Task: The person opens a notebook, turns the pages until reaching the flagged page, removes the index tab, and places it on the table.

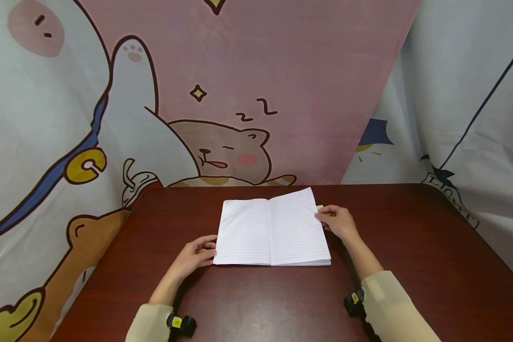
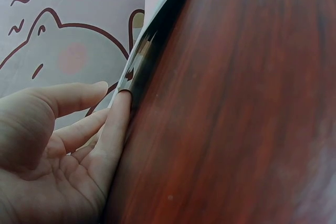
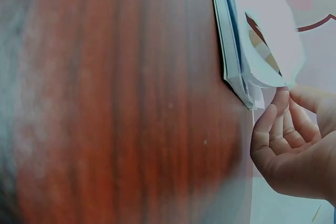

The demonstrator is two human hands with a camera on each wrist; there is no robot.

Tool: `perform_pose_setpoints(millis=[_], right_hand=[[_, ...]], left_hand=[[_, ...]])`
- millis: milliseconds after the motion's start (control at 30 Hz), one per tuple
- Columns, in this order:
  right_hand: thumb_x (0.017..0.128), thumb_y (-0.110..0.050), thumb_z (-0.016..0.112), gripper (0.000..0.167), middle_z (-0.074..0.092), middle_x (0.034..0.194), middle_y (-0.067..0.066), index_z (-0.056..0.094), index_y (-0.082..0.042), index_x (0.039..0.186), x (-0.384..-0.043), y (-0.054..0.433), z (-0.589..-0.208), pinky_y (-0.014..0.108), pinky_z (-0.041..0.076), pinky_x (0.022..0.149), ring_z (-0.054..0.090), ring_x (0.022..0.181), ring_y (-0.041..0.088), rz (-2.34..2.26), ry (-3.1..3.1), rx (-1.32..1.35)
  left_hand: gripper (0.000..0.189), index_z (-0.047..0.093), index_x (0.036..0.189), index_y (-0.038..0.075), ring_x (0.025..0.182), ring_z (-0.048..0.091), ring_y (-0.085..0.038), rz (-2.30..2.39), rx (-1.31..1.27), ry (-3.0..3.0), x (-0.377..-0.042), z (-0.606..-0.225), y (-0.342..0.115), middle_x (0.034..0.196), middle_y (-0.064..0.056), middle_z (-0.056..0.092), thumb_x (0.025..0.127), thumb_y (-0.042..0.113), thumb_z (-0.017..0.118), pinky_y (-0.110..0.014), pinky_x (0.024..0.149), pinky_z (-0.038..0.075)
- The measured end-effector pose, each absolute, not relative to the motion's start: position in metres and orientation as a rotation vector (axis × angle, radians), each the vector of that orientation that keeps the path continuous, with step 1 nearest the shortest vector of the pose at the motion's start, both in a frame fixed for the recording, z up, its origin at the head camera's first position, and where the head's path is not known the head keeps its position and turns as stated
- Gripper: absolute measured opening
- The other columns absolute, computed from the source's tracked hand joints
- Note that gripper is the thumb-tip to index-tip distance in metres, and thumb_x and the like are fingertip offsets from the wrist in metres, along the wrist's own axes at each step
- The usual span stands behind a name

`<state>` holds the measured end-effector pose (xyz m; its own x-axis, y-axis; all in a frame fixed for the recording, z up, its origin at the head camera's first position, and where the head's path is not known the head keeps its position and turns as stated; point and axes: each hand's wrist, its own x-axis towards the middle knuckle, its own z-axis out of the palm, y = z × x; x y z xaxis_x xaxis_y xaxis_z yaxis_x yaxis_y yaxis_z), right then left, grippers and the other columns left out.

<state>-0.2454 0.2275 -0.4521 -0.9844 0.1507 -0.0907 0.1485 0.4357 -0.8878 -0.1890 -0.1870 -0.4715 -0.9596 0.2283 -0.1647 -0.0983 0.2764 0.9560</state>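
A notebook with blank lined pages lies open on the dark red-brown table. My right hand pinches the outer edge of a right-hand page between thumb and fingertips. In the right wrist view, this page is lifted and bows away from the thicker stack of pages beneath. At the notebook's left edge is my left hand, its fingers loosely extended. The left wrist view has a fingertip right at that edge, low by the table, with the thumb beside it.
The wooden table stretches around the notebook, its far edge against a printed cloth backdrop. More white cloth hangs at the right. A small pale tab sticks out past the page's right edge. Each wrist wears a black camera.
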Motion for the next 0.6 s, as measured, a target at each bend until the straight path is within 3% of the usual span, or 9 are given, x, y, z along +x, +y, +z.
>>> perform_pose_setpoints(millis=[200,600], right_hand=[[0.093,-0.02,0.07,0.026,0.065,0.078,-0.004,0.067,0.002,0.106,-0.2462,0.2277,-0.4528,0.02,0.054,0.063,0.06,0.07,0.009,1.604,-2.644,-0.258],[0.092,-0.02,0.071,0.024,0.068,0.087,0.005,0.07,0.002,0.103,-0.245,0.2251,-0.4494,0.021,0.056,0.064,0.06,0.068,0.007,1.55,-2.637,-0.278]], left_hand=[[0.05,0.049,0.142,-0.003,0.098,0.066,-0.013,1.742,0.111,2.28,-0.1885,-0.471,-0.1874,0.124,-0.025,0.058,0.096,0.009,0.064,-0.027,0.08,0.06],[0.051,0.047,0.143,-0.005,0.098,0.066,-0.013,1.748,0.139,2.264,-0.1902,-0.4734,-0.1881,0.124,-0.026,0.058,0.096,0.008,0.063,-0.028,0.08,0.06]])
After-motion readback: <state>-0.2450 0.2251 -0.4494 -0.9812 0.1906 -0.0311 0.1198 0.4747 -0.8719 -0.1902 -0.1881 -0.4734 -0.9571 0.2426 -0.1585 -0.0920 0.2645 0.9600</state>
